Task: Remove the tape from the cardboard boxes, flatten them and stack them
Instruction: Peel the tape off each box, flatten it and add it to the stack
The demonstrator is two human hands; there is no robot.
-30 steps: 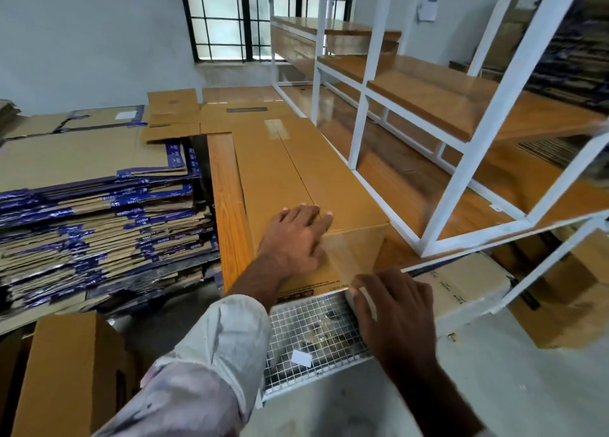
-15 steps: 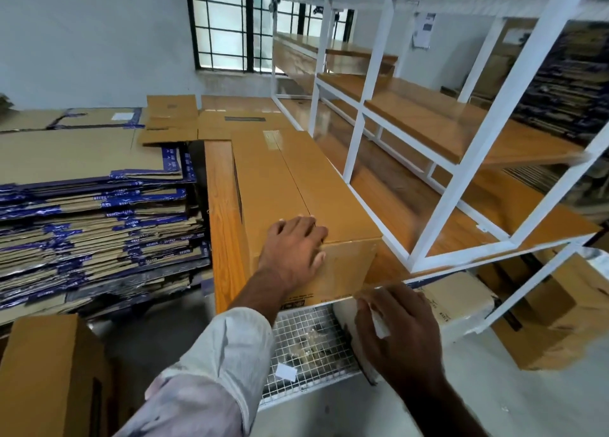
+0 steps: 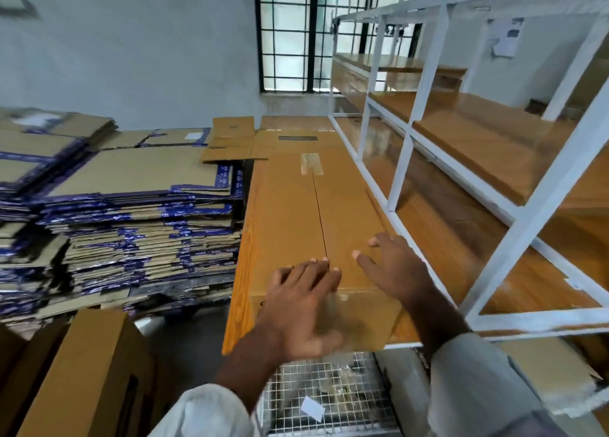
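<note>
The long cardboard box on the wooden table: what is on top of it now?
Both hands lie on the near end of the long cardboard box: the left hand and the right hand, fingers spread. A tape patch remains at the far end. The hands cover the near seam.

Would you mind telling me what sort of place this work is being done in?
Probably a storeroom or packing warehouse: tall stacks of flattened cartons, a white metal rack with wooden shelves, and a long cardboard box on the bench.
</note>
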